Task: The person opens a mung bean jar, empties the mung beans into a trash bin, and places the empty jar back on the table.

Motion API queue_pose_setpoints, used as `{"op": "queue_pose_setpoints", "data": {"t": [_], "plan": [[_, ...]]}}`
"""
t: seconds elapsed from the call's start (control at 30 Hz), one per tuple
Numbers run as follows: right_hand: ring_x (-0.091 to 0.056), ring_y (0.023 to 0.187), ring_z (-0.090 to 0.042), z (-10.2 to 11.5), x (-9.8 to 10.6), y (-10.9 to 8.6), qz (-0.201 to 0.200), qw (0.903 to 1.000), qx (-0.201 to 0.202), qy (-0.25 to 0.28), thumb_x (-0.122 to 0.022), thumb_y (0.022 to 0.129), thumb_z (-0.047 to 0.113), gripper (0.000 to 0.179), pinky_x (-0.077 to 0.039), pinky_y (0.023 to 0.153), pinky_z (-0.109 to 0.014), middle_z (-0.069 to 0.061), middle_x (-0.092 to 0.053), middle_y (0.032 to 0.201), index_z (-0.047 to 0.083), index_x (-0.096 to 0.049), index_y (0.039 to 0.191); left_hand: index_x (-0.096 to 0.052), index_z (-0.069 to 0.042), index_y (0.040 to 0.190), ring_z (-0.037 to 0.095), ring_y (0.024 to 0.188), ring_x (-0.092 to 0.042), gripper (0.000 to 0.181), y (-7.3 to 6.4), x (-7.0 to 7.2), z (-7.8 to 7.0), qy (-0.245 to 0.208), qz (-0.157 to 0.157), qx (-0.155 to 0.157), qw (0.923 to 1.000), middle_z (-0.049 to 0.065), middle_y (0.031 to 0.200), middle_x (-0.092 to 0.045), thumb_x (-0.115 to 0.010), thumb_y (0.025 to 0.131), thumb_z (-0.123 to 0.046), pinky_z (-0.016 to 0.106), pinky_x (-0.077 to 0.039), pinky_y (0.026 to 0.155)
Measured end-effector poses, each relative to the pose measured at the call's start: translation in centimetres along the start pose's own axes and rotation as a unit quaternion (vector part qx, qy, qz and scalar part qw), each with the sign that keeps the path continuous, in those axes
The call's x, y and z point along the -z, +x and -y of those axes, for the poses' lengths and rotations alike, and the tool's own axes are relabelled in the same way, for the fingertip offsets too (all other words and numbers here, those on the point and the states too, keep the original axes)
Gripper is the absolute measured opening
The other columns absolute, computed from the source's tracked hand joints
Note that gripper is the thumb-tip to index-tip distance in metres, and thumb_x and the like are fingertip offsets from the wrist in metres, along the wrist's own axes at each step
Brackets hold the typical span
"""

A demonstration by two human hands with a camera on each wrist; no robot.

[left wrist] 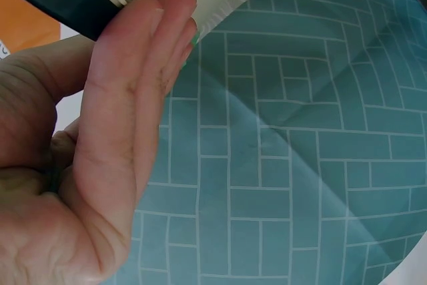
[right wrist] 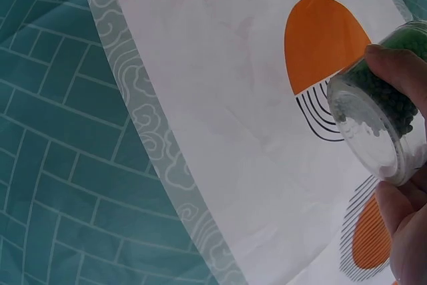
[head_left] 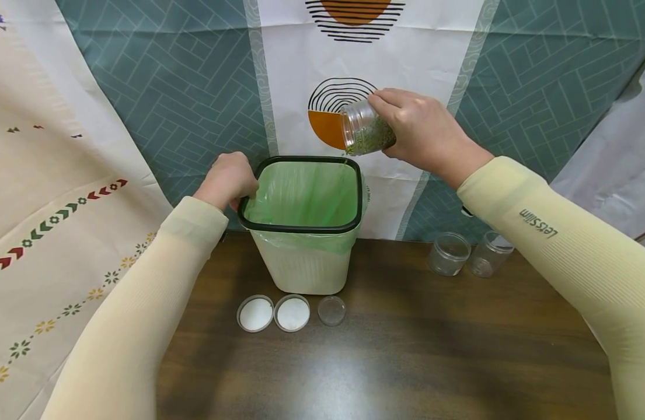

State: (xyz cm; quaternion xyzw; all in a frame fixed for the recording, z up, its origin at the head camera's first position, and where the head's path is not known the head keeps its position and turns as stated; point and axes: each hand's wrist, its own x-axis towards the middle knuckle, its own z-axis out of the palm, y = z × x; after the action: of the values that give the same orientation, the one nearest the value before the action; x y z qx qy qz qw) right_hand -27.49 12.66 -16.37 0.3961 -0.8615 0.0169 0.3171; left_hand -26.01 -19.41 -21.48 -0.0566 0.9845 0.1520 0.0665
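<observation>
My left hand (head_left: 230, 179) grips the left side of the black rim (head_left: 301, 228) of a pale trash bin (head_left: 301, 265) lined with a green bag (head_left: 301, 195). In the left wrist view its fingers (left wrist: 120, 91) lie against the bin's outer wall. My right hand (head_left: 424, 128) holds a clear jar (head_left: 356, 119), tilted mouth-down to the left above the bin's right rim. Small green granules (head_left: 375, 137) lie along the jar's lower side, and a few show just below its mouth. In the right wrist view the jar's base (right wrist: 363, 128) faces the camera.
Two clear jars (head_left: 449, 254) (head_left: 489, 255) stand at the right on the brown table (head_left: 406, 350). Before the bin lie two lids with white inner faces (head_left: 256, 314) (head_left: 293, 313) and a clear lid (head_left: 331, 311). A patterned cloth (head_left: 196, 76) hangs behind.
</observation>
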Motion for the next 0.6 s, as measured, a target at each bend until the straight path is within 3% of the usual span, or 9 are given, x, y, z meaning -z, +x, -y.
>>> {"op": "queue_pose_setpoints", "data": {"t": [0.37, 0.6], "plan": [[-0.053, 0.119, -0.032, -0.02, -0.44, 0.01, -0.002, 1.0000, 0.004, -0.002, -0.083, 0.060, 0.001, 0.074, -0.046, 0.097, -0.048, -0.013, -0.056, 0.128, 0.002, -0.051, 0.127, -0.059, -0.003, 0.069, 0.024, 0.050, -0.065, 0.007, 0.02, 0.04, 0.00, -0.011, -0.006, 0.000, 0.9999, 0.019, 0.066, -0.065, -0.054, 0.074, -0.002, 0.028, -0.048, 0.042], [-0.052, 0.121, -0.033, -0.04, -0.50, 0.02, 0.007, 0.9999, 0.002, -0.007, -0.083, 0.061, 0.002, 0.076, -0.045, 0.098, -0.048, -0.014, -0.054, 0.130, 0.002, -0.049, 0.129, -0.062, 0.000, 0.076, 0.024, 0.051, -0.066, 0.008, 0.00, 0.09, 0.01, -0.011, -0.002, 0.006, 0.9999, 0.019, 0.068, -0.065, -0.055, 0.075, -0.003, 0.028, -0.049, 0.043]]}}
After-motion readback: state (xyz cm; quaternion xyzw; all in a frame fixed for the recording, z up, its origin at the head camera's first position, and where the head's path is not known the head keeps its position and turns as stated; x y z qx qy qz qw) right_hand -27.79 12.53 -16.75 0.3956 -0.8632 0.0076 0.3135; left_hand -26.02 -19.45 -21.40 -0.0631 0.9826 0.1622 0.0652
